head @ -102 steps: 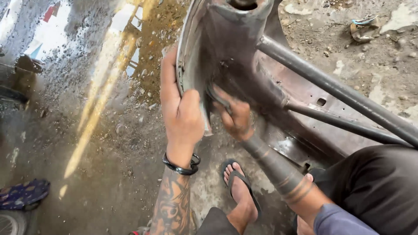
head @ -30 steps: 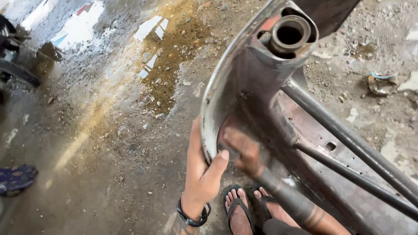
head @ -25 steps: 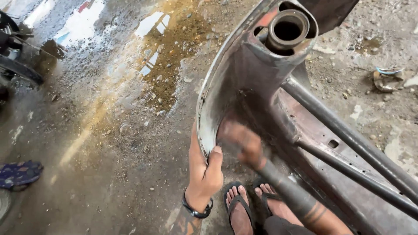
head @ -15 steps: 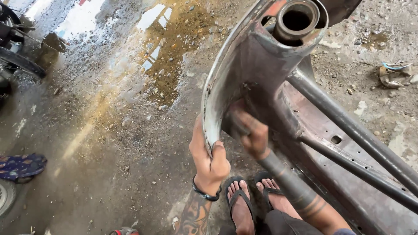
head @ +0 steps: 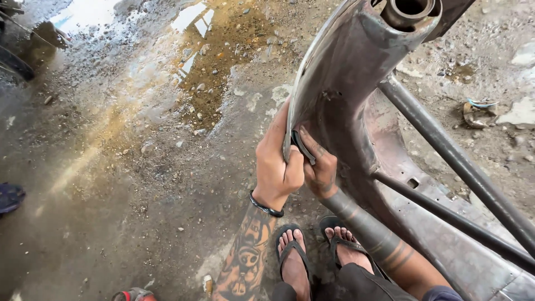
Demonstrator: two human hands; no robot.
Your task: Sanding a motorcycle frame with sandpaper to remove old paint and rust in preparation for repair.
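Two hands are meeting at the lower edge of a rusty metal frame [head: 356, 72] that is standing tilted over wet, gravelly ground [head: 139, 167]. The left hand [head: 277, 161], wearing a black wristband [head: 265, 205], is clasping the frame's thin curved rim, fingers folded over it. Just beside it, touching, the right hand [head: 320, 167] is pinching a small dark strip [head: 304, 147] against the frame's inner face, above two sandalled feet [head: 317, 253]

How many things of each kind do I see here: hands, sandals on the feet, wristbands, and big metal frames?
hands: 2, left hand and right hand, both on the frame's edge
black sandals: 2
black wristband: 1
rusty metal frame: 1
Total: 6
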